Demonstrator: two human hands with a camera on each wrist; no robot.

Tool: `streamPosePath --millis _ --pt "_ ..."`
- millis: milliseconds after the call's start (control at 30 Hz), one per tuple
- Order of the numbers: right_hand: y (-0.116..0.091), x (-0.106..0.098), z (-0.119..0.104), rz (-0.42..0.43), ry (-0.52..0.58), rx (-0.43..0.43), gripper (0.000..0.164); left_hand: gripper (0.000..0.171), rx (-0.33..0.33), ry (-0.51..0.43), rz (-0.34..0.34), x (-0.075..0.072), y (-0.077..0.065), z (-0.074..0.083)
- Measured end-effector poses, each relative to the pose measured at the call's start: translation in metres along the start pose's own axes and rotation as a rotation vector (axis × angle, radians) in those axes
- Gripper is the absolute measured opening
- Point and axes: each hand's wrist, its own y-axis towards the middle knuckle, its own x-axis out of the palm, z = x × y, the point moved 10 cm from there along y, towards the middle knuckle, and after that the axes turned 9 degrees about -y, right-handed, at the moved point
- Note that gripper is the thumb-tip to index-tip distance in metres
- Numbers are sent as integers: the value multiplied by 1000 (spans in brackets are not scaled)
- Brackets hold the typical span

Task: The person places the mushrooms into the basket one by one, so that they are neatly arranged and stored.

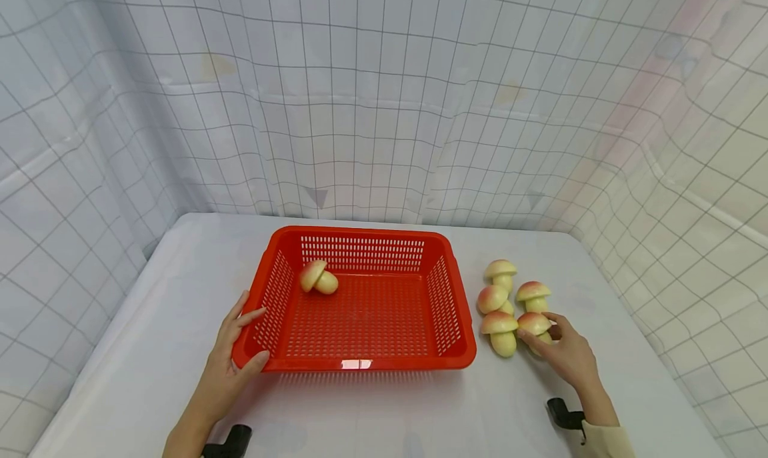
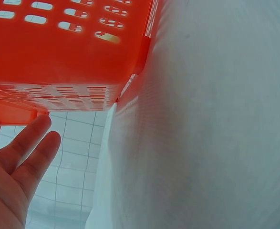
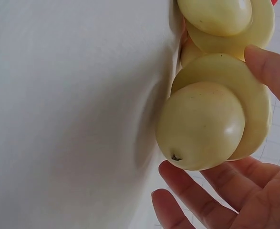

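A red plastic basket [image 1: 372,363] stands mid-table with one toy mushroom [image 1: 326,283] lying in its far left part. My left hand [image 1: 225,355] rests on the basket's left rim, its fingers spread and fairly straight; the left wrist view shows fingers [image 2: 37,160] beside the basket's outer wall. Right of the basket, my right hand [image 1: 567,355] holds a yellow toy mushroom with a reddish cap [image 1: 533,323]. In the right wrist view the thumb [image 3: 268,67] is at the cap's edge, with the other fingers on the opposite side of this mushroom [image 3: 202,126].
Several similar mushrooms lie grouped by the held one, among them a near one [image 1: 504,343] and a far one [image 1: 501,271]. A white cloth covers the table [image 1: 360,418]. White grid-patterned curtains [image 1: 372,111] hang behind and at both sides.
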Motion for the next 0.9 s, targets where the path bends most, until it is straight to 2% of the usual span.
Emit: streamPosePath --millis 700,900 --pt "-3 -20 -3 114 38 -14 80 59 -5 18 -3 0 0 -3" --pt "-3 -29 -8 179 70 -38 75 60 2 1 4 0 0 -1"
